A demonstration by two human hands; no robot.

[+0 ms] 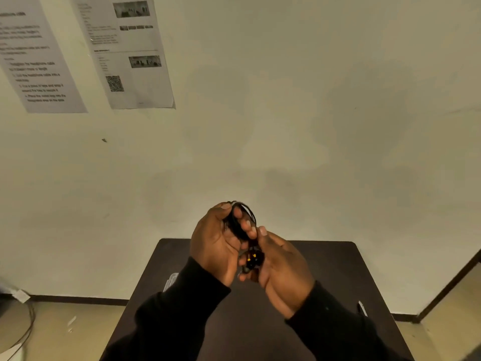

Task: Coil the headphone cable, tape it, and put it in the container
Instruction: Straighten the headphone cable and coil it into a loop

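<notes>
Head view: hands apparently hold coiled cable (pixel 239 220) above dark table (pixel 325 269).

left sleeve (pixel 166 316) hides most of the clear container (pixel 170 281).

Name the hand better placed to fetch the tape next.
Probably the right hand: the left hand clamps the coiled cable, while the right only cups the earbud end. No tape is identifiable.
</notes>
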